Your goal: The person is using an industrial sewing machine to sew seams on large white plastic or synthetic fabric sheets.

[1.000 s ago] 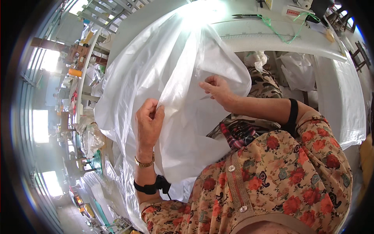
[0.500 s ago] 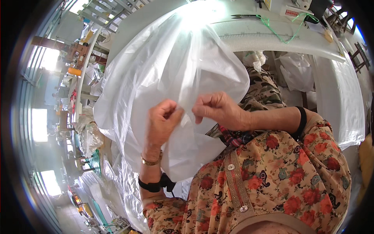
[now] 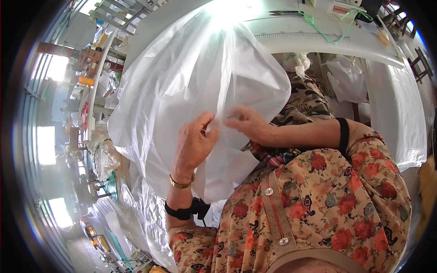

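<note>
A large sheet of thin white translucent material [image 3: 164, 100] hangs in folds from the brightly lit table top down over my lap. My left hand [image 3: 196, 139] pinches a gathered fold of it near the middle, thumb and forefinger together. Close on the right, my right hand [image 3: 248, 123] is at the same fold; motion smears its fingers, so I cannot tell whether they grip it. Between the hands the fold runs up as a narrow strip toward the bright lamp glare, which hides the sheet's far end.
A printed ruler scale runs along the pale table [image 3: 318, 45]. Dark snips [image 3: 284, 13] and a green cord [image 3: 314, 28] lie at its back. White bags [image 3: 347, 77] stand below the table's edge. More white sheeting [image 3: 396, 113] hangs at the right.
My left hand has moved slightly right and up, closer to my right hand. The right hand has shifted a little, blurred by motion. The sheet's folds have drawn into a narrower strip.
</note>
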Action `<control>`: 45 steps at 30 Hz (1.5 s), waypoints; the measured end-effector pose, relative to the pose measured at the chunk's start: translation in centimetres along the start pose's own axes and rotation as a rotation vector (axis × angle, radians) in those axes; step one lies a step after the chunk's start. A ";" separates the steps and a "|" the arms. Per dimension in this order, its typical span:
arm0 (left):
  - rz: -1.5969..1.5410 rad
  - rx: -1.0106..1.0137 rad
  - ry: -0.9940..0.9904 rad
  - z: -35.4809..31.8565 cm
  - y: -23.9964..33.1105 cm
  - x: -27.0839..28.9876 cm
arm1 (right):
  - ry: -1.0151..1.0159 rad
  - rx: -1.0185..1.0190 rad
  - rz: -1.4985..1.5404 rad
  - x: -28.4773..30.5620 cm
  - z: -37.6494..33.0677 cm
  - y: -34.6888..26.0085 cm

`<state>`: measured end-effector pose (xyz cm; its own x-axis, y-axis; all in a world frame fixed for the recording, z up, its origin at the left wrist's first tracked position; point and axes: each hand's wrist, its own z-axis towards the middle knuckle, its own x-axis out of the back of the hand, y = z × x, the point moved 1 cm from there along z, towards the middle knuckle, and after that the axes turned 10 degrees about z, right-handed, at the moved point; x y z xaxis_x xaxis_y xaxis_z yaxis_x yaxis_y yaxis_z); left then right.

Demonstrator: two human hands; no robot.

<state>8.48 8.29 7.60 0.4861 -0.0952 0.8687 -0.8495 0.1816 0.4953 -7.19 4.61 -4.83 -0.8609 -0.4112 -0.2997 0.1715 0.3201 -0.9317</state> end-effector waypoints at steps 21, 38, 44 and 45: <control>-0.562 0.126 -0.127 -1.7 -0.1 -5.0 | -0.517 0.501 -1.023 -1.2 -7.5 -6.5; -0.441 0.067 0.071 -1.9 -0.5 -4.0 | -0.247 0.148 -1.456 9.1 -6.4 -4.1; -0.477 0.046 0.060 -1.4 -0.1 -3.5 | -0.376 0.578 -1.060 8.9 -7.0 -4.5; -0.478 0.051 0.067 -1.4 -0.2 -3.6 | -0.384 0.581 -1.061 7.7 -7.7 -5.7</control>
<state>7.18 9.93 4.41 0.8349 -0.0926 0.5425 -0.5363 0.0848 0.8398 -18.53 6.20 -0.27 -0.5265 -0.4862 0.6974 -0.2473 -0.6972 -0.6728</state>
